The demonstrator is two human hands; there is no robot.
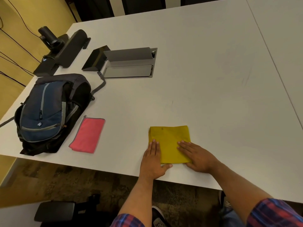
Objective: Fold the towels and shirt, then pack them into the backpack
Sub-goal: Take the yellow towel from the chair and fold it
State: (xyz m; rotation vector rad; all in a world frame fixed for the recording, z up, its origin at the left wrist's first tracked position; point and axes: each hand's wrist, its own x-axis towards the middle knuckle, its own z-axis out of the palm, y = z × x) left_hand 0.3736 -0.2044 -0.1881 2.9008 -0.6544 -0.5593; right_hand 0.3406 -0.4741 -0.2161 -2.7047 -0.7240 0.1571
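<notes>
A yellow cloth [169, 140], folded into a small square, lies near the front edge of the white table [205, 82]. My left hand [152, 161] lies flat along its left edge, fingers straight. On the cloth's lower right part my right hand [198, 157] presses flat with the fingers spread. A folded pink towel [87, 135] lies to the left. Beside it, at the table's left end, a dark blue and black backpack [49, 112] lies on its back; I cannot tell whether its main compartment is open.
An open grey cable box [129, 63] is set into the table behind the backpack, with a black wedge-shaped device [94, 60] beside it. A black camera and speaker bar [62, 48] sit at the far left corner. A black chair arm [54, 212] is below the table edge.
</notes>
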